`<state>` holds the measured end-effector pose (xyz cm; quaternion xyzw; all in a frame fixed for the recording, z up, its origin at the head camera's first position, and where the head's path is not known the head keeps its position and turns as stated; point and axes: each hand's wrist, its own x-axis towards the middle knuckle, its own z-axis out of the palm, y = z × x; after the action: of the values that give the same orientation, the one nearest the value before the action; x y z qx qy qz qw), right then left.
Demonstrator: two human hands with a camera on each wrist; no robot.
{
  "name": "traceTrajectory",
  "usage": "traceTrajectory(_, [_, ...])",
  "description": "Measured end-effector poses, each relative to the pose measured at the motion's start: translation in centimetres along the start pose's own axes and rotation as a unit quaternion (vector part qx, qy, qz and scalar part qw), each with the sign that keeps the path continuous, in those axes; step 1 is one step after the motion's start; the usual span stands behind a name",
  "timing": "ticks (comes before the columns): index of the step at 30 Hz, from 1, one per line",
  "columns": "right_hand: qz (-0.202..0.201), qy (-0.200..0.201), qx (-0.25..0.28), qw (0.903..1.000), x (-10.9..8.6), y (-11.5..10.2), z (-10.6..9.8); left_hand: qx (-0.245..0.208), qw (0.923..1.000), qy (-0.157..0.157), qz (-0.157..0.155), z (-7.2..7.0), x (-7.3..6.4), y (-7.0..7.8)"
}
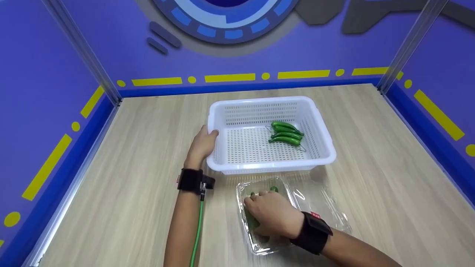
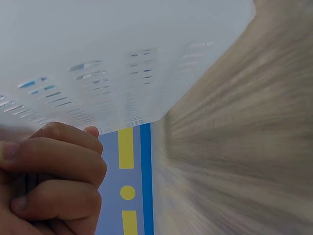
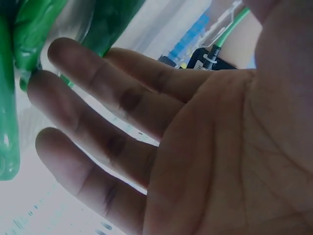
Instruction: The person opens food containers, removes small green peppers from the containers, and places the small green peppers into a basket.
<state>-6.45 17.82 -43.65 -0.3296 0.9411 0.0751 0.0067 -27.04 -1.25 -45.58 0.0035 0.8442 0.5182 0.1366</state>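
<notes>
My left hand point(image 1: 203, 144) grips the left rim of a white plastic basket point(image 1: 271, 165), thumb over the edge and fingers curled outside, as the left wrist view shows. Several green chili peppers point(image 1: 286, 138) lie together on the right side of the basket floor. Reaching down into a clear plastic clamshell box point(image 1: 262, 251), my right hand point(image 1: 274, 213) covers most of what lies there. A green pepper tip point(image 1: 274, 188) shows beyond its knuckles. In the right wrist view its fingers point(image 3: 73, 103) are loosely extended, tips beside green peppers point(image 3: 7, 107), pinching none.
The box's clear lid point(image 1: 321, 204) lies folded open to the right, partly under my right forearm. A wooden table point(image 1: 148, 148) bears everything, with blue panels point(image 1: 230, 63) at its back and sides. A green cable point(image 1: 197, 230) runs along my left forearm.
</notes>
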Motion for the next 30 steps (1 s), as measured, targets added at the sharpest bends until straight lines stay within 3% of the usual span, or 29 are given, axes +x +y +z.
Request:
traceTrajectory(7, [-0.016,0.009,0.051,0.9985,-0.13,0.59,-0.36,-0.001,1.0,0.003,-0.001,0.03,-0.08,0.04])
traceTrajectory(12, [-0.01,0.03,0.044,0.9986,-0.18,0.71,-0.55,0.001,1.0,0.002,-0.003,0.08,-0.14,0.12])
traceTrajectory(20, [0.019,0.045,0.018,0.9986,-0.13,0.27,-0.77,-0.005,1.0,-0.001,0.002,0.07,-0.18,0.11])
traceTrajectory(30, [0.056,0.078,0.057,0.9938,0.22,0.24,-0.62,-0.006,1.0,-0.003,-0.003,0.01,-0.13,0.12])
